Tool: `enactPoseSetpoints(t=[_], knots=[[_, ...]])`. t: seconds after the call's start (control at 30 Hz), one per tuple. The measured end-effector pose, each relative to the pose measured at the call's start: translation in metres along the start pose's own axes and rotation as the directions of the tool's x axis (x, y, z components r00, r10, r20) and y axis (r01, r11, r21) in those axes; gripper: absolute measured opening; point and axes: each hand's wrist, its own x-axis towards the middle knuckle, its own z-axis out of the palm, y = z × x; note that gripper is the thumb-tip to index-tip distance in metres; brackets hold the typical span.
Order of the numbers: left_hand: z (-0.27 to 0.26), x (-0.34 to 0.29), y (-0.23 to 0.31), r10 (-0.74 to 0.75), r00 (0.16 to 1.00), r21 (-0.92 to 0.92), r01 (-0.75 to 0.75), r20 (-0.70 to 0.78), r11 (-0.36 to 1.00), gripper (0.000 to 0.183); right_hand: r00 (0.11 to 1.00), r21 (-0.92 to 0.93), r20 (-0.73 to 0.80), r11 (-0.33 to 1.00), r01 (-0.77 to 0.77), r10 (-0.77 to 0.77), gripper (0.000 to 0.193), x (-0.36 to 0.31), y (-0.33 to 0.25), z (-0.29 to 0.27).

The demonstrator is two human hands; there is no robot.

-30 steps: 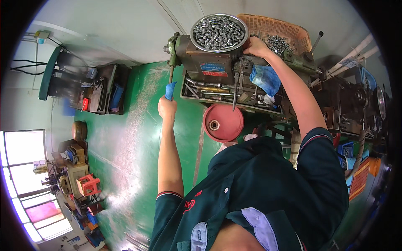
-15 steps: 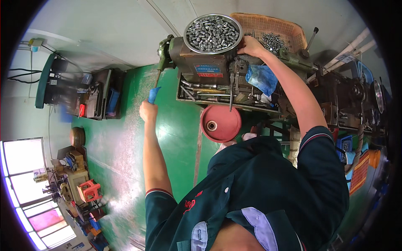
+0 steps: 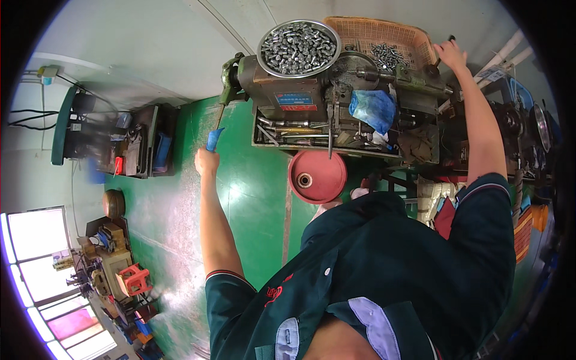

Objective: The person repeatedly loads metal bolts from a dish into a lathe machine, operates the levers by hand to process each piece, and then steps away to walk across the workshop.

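Off to the left of a small green lathe (image 3: 264, 84), my left hand (image 3: 207, 161) is closed round the blue-wrapped end of a long lever (image 3: 214, 139). My right hand (image 3: 451, 55) is at the lathe's far right end, its fingers curled on a dark-knobbed handle (image 3: 437, 65). A round steel bowl (image 3: 260, 59) heaped with small metal parts (image 3: 298, 48) stands on top of the lathe. Behind the lathe is an orange plastic basket (image 3: 414, 34) with loose metal parts (image 3: 389, 57). A stained blue cloth (image 3: 373, 111) hangs over the front of the machine.
Below the lathe, a tray (image 3: 324, 150) holds rods and tools. A red round drum top or stool (image 3: 318, 183) sits on the green floor (image 3: 255, 204) before me. More machinery (image 3: 516, 123) stands at the right. An orange-red stool (image 3: 133, 279) and workbenches line the left.
My right hand has moved right, from beside the bowl to the handle at the lathe's right end. My left hand stays on the lever, which has shifted slightly left in view.
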Motion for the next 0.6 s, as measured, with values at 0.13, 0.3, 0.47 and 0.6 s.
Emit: enactPoseSetpoints(t=[0.13, 0.3, 0.47, 0.6], knots=[[-0.001, -0.003, -0.002, -0.014, 1.000, -0.007, 0.014, -0.008, 1.000, 0.016, 0.989, 0.044, -0.103, 0.994, -0.100, 0.104, 0.050, -0.046, 0.040, 0.014], [-0.001, -0.003, 0.000, 0.017, 0.999, -0.025, -0.018, -0.051, 1.000, 0.016, 0.980, -0.039, -0.083, 0.982, -0.185, 0.181, 0.064, -0.125, 0.056, -0.023], [-0.001, -0.003, 0.001, -0.001, 1.000, -0.015, 0.001, -0.027, 1.000, 0.018, 0.986, 0.089, -0.077, 0.986, -0.143, 0.150, 0.068, -0.143, 0.056, -0.023], [-0.001, -0.003, 0.002, 0.005, 1.000, -0.013, -0.005, -0.024, 1.000, 0.017, 0.988, 0.100, -0.026, 0.984, -0.147, 0.150, 0.069, -0.152, 0.046, -0.035]])
